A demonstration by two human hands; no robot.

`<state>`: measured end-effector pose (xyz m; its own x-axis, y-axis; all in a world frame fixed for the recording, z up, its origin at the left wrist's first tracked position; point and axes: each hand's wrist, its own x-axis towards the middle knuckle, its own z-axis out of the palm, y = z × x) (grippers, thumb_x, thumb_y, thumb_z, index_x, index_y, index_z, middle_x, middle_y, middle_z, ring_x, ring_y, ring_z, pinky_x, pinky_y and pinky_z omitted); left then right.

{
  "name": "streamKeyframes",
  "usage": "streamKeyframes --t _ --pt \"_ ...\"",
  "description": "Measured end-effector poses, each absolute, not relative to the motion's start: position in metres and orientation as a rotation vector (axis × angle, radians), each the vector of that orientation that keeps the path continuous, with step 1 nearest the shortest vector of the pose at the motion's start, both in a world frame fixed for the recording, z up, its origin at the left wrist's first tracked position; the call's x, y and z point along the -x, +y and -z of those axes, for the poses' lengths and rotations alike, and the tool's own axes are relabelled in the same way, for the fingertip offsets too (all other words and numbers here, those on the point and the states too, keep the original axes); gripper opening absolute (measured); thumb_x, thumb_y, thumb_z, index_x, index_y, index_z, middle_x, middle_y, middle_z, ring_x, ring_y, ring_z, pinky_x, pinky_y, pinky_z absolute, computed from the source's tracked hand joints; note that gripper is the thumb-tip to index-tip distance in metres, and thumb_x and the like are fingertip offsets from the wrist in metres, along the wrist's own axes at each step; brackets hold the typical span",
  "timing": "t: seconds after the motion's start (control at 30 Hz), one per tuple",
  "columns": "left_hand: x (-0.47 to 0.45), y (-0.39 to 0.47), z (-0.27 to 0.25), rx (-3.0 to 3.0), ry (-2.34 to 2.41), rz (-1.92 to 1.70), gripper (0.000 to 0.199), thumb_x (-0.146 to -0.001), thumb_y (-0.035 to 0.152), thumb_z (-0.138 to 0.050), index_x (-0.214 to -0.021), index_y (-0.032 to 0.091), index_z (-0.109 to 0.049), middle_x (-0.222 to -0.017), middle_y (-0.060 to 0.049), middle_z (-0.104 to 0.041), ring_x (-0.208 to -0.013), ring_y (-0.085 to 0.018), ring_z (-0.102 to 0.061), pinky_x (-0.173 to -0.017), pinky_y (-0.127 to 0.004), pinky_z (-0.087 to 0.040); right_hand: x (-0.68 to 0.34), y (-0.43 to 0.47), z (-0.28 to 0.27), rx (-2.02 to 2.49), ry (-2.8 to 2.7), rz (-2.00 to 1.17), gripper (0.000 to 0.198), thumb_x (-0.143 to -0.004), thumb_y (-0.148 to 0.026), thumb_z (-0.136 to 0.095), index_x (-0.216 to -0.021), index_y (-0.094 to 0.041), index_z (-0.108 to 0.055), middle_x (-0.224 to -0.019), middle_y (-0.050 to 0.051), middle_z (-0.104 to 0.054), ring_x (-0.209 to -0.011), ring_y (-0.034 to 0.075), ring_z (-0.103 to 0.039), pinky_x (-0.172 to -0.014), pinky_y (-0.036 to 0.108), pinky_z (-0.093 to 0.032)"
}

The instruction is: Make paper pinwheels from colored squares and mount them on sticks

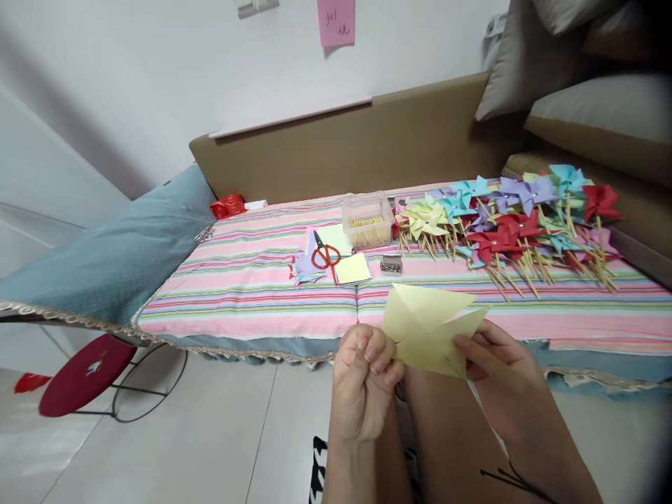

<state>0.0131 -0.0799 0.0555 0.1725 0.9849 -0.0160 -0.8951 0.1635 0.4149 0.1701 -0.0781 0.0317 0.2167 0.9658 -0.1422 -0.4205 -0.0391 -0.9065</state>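
Observation:
My right hand [504, 367] grips a yellow square of paper [425, 329] at its right edge, thumb in front and fingers behind. The sheet has slits running in from its corners and a tiny mark near its middle. My left hand [365, 367] is closed with curled fingers against the paper's left edge. A short dark line shows beside those fingers; whether it is a slit or a thin object, I cannot tell. Beyond the paper, a small clear box of metal pins [391, 264] lies on the striped cover [252, 280].
Red-handled scissors [326, 257] lie over coloured paper pieces [309, 269], beside a yellow paper stack [353, 269]. A clear plastic tub [367, 220] holds thin wooden sticks. Several finished paper pinwheels [496, 245] are heaped at right. A red stool [87, 374] stands at left.

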Motion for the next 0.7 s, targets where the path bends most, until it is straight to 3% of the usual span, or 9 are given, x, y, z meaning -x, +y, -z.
streamKeyframes --t 0.33,0.7 --pt "-0.0123 -0.0802 -0.052 -0.331 0.284 -1.363 0.031 -0.076 0.019 -0.069 -0.072 0.017 -0.039 -0.068 0.005 -0.026 -0.055 -0.006 -0.024 -0.05 -0.015 -0.031 -0.1699 -0.0808 -0.0334 1.077 -0.73 -1.244 0.018 -0.071 -0.034 -0.073 -0.089 -0.032 -0.071 -0.095 0.004 -0.071 -0.086 0.021 -0.065 -0.066 0.029 -0.054" --pt "-0.0126 -0.0785 -0.0567 -0.296 0.289 -1.396 0.038 -0.067 0.015 -0.075 -0.071 0.018 -0.037 -0.068 0.005 -0.024 -0.055 -0.006 -0.024 -0.05 -0.014 -0.031 -0.17 -0.0827 -0.0353 1.078 -0.687 -1.26 0.023 -0.067 -0.036 -0.077 -0.087 -0.03 -0.071 -0.091 0.003 -0.072 -0.079 0.021 -0.066 -0.061 0.029 -0.053"
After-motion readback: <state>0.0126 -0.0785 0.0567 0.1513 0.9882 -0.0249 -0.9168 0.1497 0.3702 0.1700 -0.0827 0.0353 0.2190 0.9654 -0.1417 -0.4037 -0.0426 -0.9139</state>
